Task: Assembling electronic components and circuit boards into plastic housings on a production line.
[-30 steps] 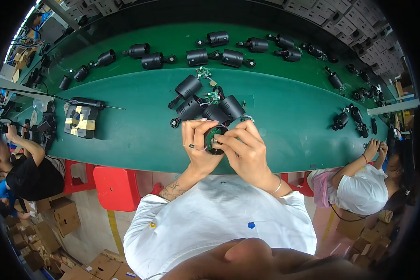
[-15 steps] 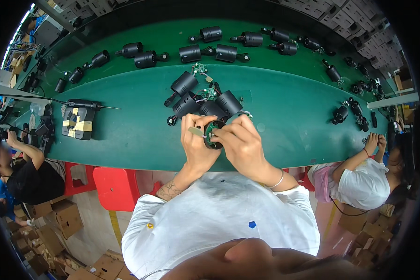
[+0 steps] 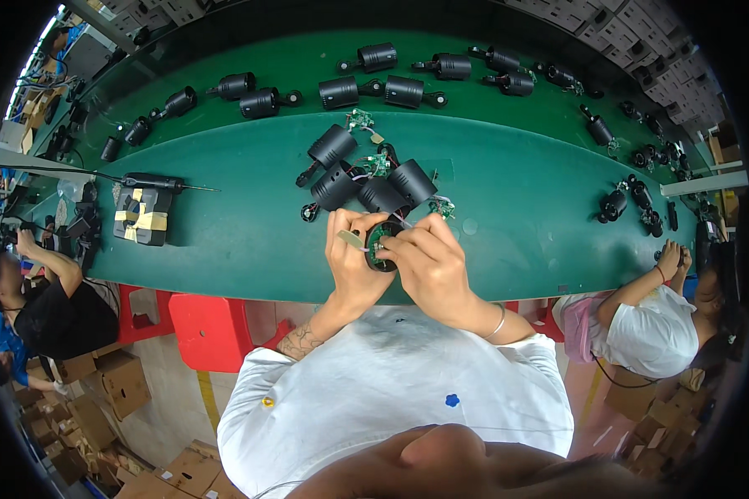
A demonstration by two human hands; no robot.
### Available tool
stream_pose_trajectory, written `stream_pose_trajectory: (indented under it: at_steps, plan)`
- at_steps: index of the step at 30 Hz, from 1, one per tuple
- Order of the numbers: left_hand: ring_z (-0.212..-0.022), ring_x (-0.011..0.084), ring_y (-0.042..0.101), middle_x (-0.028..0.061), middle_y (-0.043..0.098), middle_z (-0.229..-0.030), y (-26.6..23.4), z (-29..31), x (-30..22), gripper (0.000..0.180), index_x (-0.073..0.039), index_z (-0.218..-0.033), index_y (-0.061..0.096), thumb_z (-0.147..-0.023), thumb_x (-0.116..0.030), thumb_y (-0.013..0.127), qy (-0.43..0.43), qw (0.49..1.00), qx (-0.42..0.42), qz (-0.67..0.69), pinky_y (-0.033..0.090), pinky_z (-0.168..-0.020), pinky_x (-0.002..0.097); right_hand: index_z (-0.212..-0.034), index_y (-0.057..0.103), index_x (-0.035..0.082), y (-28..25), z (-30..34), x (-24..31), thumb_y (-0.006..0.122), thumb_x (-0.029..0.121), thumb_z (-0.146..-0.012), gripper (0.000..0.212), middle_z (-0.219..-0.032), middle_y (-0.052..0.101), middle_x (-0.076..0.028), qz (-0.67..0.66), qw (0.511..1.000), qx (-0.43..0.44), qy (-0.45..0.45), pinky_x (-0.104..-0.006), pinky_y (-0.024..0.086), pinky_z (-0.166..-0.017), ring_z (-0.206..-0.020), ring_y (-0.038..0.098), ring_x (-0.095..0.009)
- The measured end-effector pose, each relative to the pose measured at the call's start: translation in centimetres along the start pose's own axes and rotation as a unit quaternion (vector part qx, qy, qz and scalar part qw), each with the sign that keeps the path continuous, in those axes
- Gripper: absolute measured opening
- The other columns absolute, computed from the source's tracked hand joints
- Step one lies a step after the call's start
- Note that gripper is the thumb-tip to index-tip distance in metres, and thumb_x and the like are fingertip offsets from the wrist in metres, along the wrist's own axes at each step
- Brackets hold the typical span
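Close to the front edge of the bench, my left hand [image 3: 351, 268] is wrapped round a black cylindrical housing [image 3: 382, 267] whose open end faces up. A green circuit board [image 3: 375, 236] shows inside that opening, and a flat tan piece [image 3: 350, 239] sticks out beside my left fingers. The fingers of my right hand [image 3: 431, 264] are closed together at the board in the opening; their tips are partly hidden. Just beyond my hands lies a cluster of similar black housings [image 3: 334, 146], with loose circuit boards [image 3: 378, 164] on wires among them.
More black housings [image 3: 339, 92] line the far green strip. At left, an electric screwdriver [image 3: 154, 180] lies by a black box with yellow tape [image 3: 144, 218]. Seated people work at both sides, one in black [image 3: 68, 314], one in white [image 3: 653, 328]. A red stool [image 3: 212, 331] stands front left.
My hands keep nearly the same grip on the housing and board. My right fingers have shifted slightly, and the whole view has moved a little.
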State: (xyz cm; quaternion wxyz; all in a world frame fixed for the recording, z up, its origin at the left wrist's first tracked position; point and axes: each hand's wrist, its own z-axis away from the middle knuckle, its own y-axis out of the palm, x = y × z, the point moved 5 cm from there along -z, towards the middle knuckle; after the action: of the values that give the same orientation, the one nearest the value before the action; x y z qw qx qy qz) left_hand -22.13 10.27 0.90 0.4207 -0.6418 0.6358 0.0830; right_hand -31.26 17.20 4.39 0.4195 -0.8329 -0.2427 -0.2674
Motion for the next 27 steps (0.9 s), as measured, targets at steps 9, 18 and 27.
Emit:
stream_pose_trajectory:
  at_steps: [9, 18, 27]
  plan:
    - [-0.071, 0.022, 0.047, 0.0071, 0.051, -0.085, 0.8, 1.0, 0.6, 0.041, -0.004, -0.099, 0.062, -0.059, 0.003, 0.068, -0.012, 0.999, 0.011, 0.036, 0.041, -0.063, 0.0325, -0.078, 0.069, 0.004, -0.4, 0.1, -1.6, 0.066, -0.004, -0.072, 0.01, -0.077, 0.059, -0.003, -0.11, 0.992, 0.048, 0.032, -0.027, 0.044, -0.067, -0.075, 0.048, -0.018]
    - [-0.073, 0.0229, 0.05, 0.0089, 0.054, -0.088, 2.2, 1.9, 0.6, 0.047, -0.004, -0.103, 0.062, -0.058, 0.001, 0.071, -0.036, 0.996, -0.03, 0.071, 0.043, -0.065, 0.0342, -0.082, 0.072, 0.005, 0.4, 1.4, -1.9, 0.072, -0.002, -0.071, 0.012, -0.078, 0.062, -0.003, -0.018, 0.998, -0.037, -0.047, -0.0267, 0.045, -0.068, -0.075, 0.049, -0.018]
    - [-0.077, 0.0241, 0.052, 0.0103, 0.056, -0.091, 3.6, 2.3, 2.2, 0.057, -0.001, -0.114, 0.055, -0.06, -0.003, 0.075, -0.009, 0.992, -0.043, 0.114, 0.045, -0.07, 0.036, -0.09, 0.071, 0.002, -0.8, 0.7, -3.1, 0.075, 0.004, -0.068, 0.022, -0.084, 0.065, -0.006, -0.052, 0.991, -0.069, 0.102, -0.0315, 0.048, -0.074, -0.084, 0.055, -0.021]
